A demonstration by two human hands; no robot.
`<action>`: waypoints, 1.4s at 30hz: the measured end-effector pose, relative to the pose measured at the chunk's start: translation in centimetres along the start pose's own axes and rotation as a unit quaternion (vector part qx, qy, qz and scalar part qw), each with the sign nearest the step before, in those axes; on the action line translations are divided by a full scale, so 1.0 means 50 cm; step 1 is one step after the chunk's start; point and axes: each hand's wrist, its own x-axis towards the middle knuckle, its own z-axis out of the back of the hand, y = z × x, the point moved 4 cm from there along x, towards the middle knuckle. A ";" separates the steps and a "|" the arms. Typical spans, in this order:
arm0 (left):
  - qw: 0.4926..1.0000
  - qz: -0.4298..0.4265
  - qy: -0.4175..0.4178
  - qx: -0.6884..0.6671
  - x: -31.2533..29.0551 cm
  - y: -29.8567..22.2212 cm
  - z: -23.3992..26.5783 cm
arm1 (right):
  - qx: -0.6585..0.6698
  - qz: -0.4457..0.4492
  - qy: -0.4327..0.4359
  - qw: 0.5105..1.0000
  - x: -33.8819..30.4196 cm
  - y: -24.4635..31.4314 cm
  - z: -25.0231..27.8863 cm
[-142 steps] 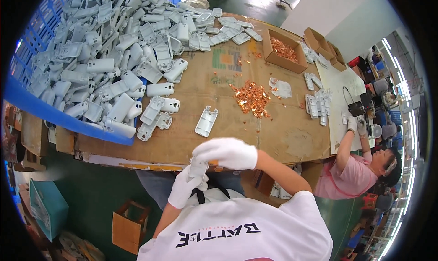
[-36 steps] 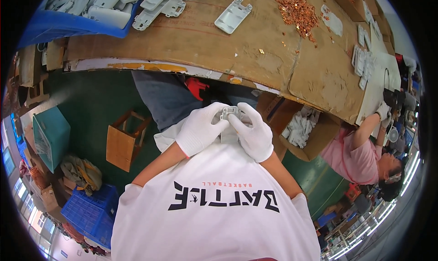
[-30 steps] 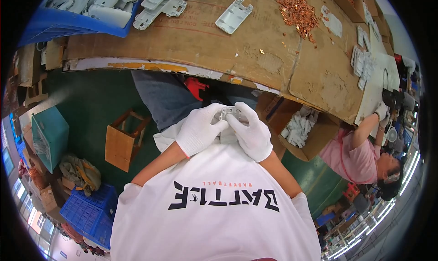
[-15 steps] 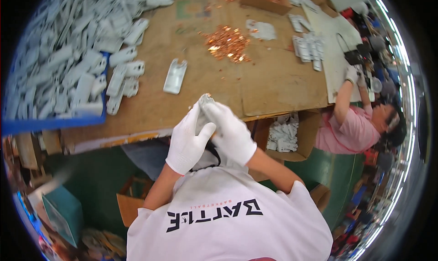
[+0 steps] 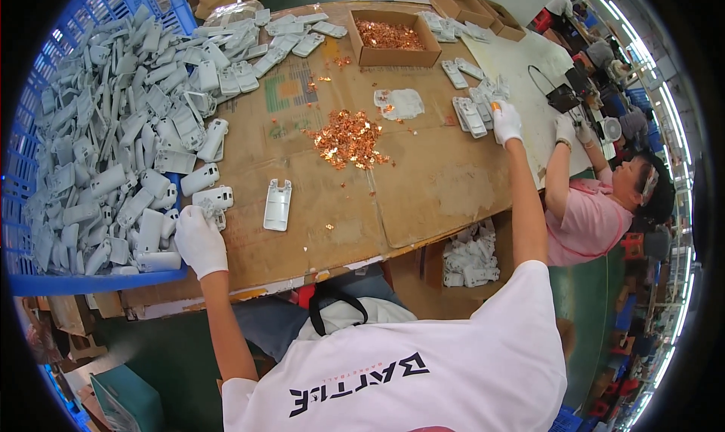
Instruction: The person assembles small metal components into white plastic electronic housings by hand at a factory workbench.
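My left hand (image 5: 201, 243), in a white glove, lies over several light grey plastic housings at the right edge of the blue crate. Its fingers curl onto one of them, mostly hidden under the glove. A housing (image 5: 213, 198) shows just beyond the fingertips. My right hand (image 5: 507, 123), also gloved, is stretched far to the right beside a group of housings (image 5: 470, 118). Its fingers are drawn together, with a small orange spot at the tips; what they hold is unclear. One open-faced housing (image 5: 278, 205) lies alone between my hands, nearer the left.
A heap of copper-coloured pieces (image 5: 349, 140) lies mid-table, with a cardboard box (image 5: 400, 56) of more behind. The blue crate (image 5: 98, 283) overflows with housings at left. Below the table edge stands a box of white parts (image 5: 472, 258). A co-worker in pink (image 5: 593, 220) works at right.
My hands were together in front of me around a housing. They have parted: the left went to the crate's edge, the right to the housings at right. The view has shifted too.
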 end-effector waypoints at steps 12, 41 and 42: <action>0.819 -0.017 0.020 -0.574 -0.013 -0.093 0.127 | 0.218 0.079 0.119 0.965 -0.146 0.405 0.004; 0.879 0.025 0.070 -0.471 -0.243 -0.169 0.092 | 0.601 0.060 0.340 0.721 -0.543 0.769 0.177; 0.888 0.016 0.049 -0.457 -0.245 -0.167 0.093 | 0.602 0.056 0.322 0.728 -0.549 0.768 0.178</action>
